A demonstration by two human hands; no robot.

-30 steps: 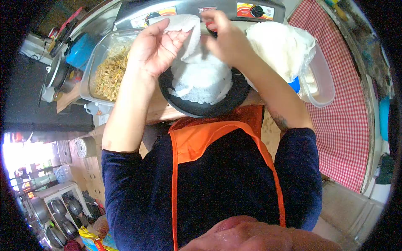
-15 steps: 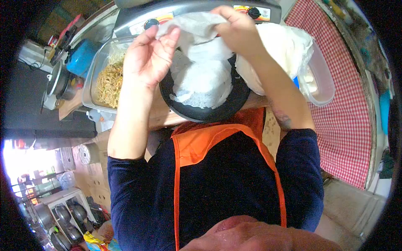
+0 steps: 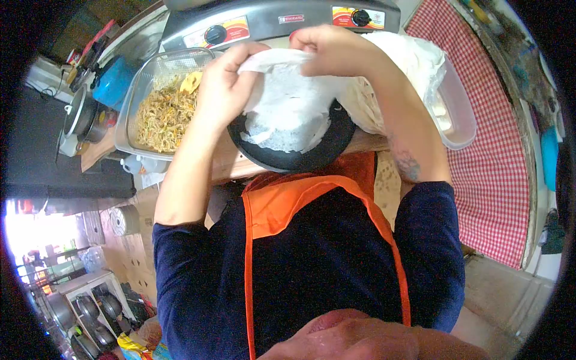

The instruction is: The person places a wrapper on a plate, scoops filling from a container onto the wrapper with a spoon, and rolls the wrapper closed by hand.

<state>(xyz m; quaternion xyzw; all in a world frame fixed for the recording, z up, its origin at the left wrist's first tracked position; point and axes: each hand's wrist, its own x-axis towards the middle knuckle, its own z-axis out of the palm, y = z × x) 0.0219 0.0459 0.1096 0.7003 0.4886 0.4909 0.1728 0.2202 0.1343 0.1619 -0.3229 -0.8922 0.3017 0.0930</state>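
My left hand pinches the left edge of a thin white spring roll wrapper. Its far right edge is between the fingers of my right hand, though these fingertips are partly hidden. The wrapper hangs over a round black pan or plate, where more white wrappers lie with ragged edges. By my left forearm stands a clear plastic container of shredded filling, with a yellow spoon or scoop in it. A plastic bag of pale wrappers lies beside my right forearm.
A gas stove with black knobs stands along the far side. At the right, a clear tub sits beside a red checkered cloth. A wooden edge runs in front of the pan or plate.
Both hands have come lower and nearer with the wrapper, which now hangs spread over the pile. The yellow spoon or scoop and more of the stove front have come into sight.
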